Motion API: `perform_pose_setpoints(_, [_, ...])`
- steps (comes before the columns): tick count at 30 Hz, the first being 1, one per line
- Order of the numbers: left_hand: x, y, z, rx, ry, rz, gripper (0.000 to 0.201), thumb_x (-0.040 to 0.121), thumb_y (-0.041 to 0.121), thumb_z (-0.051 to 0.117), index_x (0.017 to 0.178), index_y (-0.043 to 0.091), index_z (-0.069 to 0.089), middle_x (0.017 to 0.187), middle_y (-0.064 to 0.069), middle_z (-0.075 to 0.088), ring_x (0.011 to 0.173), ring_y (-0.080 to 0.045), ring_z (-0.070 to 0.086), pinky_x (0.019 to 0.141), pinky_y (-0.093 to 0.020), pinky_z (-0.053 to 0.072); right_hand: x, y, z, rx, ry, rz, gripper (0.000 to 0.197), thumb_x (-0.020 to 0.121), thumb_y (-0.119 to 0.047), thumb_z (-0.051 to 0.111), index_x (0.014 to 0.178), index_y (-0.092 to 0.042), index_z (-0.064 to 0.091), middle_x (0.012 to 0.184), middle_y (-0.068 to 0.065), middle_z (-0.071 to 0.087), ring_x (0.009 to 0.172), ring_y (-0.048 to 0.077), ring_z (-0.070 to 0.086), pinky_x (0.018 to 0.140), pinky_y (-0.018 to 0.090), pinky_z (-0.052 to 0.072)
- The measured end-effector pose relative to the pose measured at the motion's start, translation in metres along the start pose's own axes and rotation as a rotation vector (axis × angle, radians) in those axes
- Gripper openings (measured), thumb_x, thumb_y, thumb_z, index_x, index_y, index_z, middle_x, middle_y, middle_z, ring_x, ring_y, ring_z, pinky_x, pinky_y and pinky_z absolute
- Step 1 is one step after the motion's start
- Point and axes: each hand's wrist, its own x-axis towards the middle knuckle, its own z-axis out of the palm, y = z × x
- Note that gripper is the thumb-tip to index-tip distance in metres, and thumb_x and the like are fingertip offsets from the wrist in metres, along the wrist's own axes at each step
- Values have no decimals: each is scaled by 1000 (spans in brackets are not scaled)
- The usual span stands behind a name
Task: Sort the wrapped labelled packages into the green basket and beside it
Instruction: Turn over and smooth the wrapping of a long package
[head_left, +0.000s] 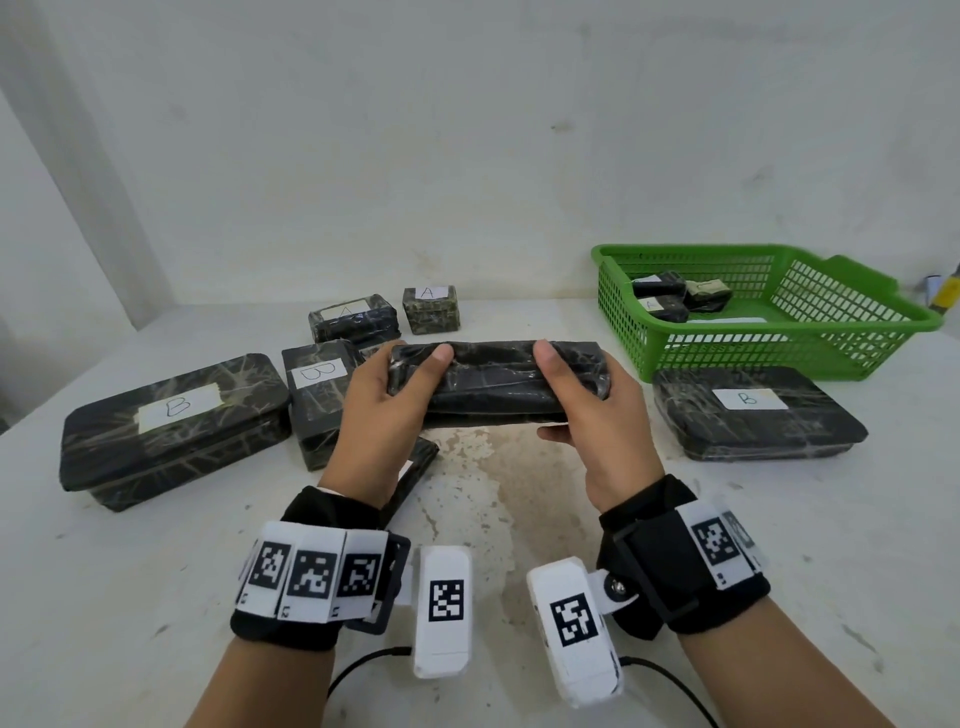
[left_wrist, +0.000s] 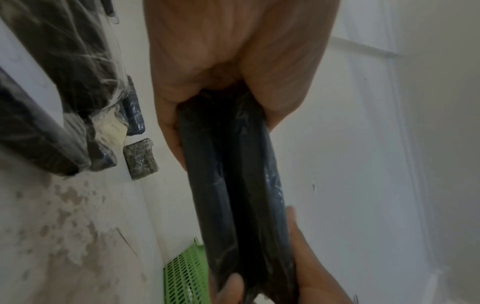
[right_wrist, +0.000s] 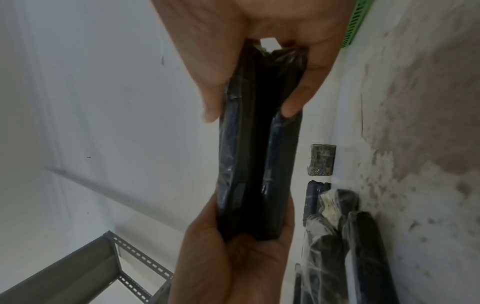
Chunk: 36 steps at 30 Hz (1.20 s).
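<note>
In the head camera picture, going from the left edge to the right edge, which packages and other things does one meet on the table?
Large B package → upright B package → left hand → held black package → right hand → flat B package in front of the green basket.

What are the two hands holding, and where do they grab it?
A long black wrapped package, held above the table: the left hand grips its left end, the right hand its right end.
</note>
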Motion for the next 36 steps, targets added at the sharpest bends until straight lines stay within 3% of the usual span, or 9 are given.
perform_pose_setpoints(5, [-3,4,4,-4,-13,4,59,74,54,77,122,25,57,126,-4,65,122,-22,60,108,-49,43,2,-1,-3,-5,15,10,19,86,-35,71,97,-21,64,95,-1,70,83,9,68,54,22,53])
perform_pose_setpoints(9, [-4,6,2,-18,-30,30,84,70,55,78,133,7,52,124,-15,66,114,-31,64,102,-56,47,-2,0,1,-20,-3,-13,42,67,-45,80,100,-23,65,97,-6,73,88,8,71,61,27,59])
perform_pose_setpoints(15, [-8,9,7,15,-132,83,33,83,42,72,107,20,66,113,-8,71,109,-25,67,95,-42,53,2,1,-5,3,35,-8,32,72,-23,86,97,-19,66,91,-5,74,82,9,71,59,23,54])
perform_pose_setpoints(16, [-7,8,6,13,-112,93,34,83,41,72,108,18,66,113,-10,70,109,-28,67,97,-46,52,2,1,-4,0,33,-10,33,72,-24,86,98,-19,66,91,-6,74,82,8,71,58,22,54])
perform_pose_setpoints(20, [-4,1,2,0,-77,74,95,66,71,74,136,11,50,137,-20,56,128,-40,53,106,-62,41,-1,-1,0,7,17,-33,37,69,-41,80,97,-24,64,94,-7,72,84,5,70,59,25,56])
perform_pose_setpoints(25, [-6,6,4,-4,-142,68,59,79,61,69,125,25,60,132,-8,63,126,-23,57,110,-52,41,2,-4,-4,28,63,-45,14,83,-31,75,85,-27,62,79,-11,70,76,7,69,54,22,54])
perform_pose_setpoints(28, [-5,2,4,-2,-110,68,72,76,62,67,134,22,55,137,-10,59,129,-26,54,110,-53,41,2,-5,-5,-1,61,-62,13,83,-32,75,86,-29,62,83,-11,70,81,9,70,55,23,56])
perform_pose_setpoints(33, [-1,2,-1,-68,-13,32,41,95,37,62,130,16,57,118,-16,65,106,-35,64,92,-64,47,2,-8,-3,86,-54,23,45,84,-64,43,106,-29,61,97,-9,71,88,4,70,68,34,60])
perform_pose_setpoints(36, [2,4,-4,-170,43,-68,45,98,28,56,138,9,47,120,-12,66,108,-31,65,98,-65,45,7,-8,-8,257,-7,121,43,100,-56,30,108,-26,59,90,-2,72,80,10,69,60,34,60])
